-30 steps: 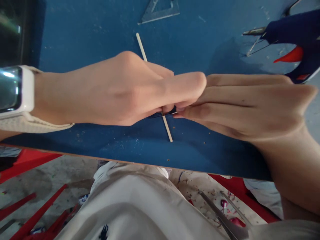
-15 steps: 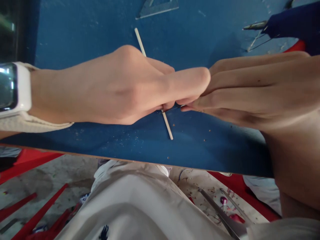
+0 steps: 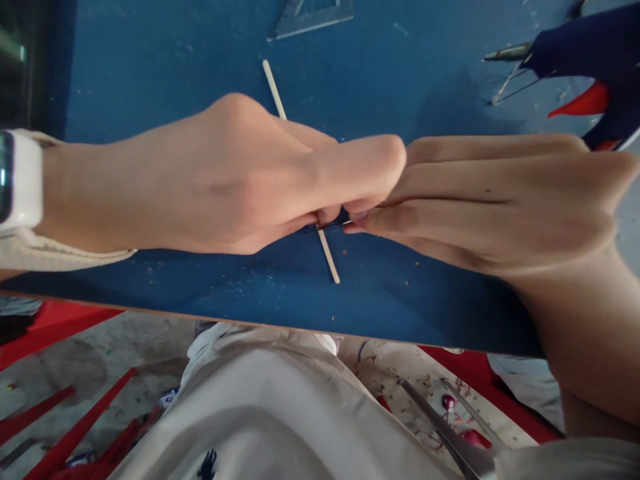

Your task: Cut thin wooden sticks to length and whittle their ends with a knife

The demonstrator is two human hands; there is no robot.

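Observation:
My left hand (image 3: 240,177) and my right hand (image 3: 495,200) meet fingertip to fingertip above a blue table (image 3: 165,73). A thin pale stick (image 3: 330,257) lies slanted on the table and passes under my left hand; its far end (image 3: 273,83) shows beyond the knuckles. Both hands pinch a small dark flat piece (image 3: 330,223) right at the stick, and most of that piece is hidden by the fingers. My left wrist wears a white-banded watch (image 3: 20,180).
A dark blue glue gun (image 3: 580,50) with a red trigger lies at the table's far right on its wire stand. A clear set square (image 3: 310,17) lies at the top edge. Below the table's near edge are my pale clothing, red strips and metal tweezers (image 3: 445,433).
My right hand rose and tilted half a second ago, then came back down level. Both hands and the stick have shifted slightly left. The pinch at the stick holds throughout.

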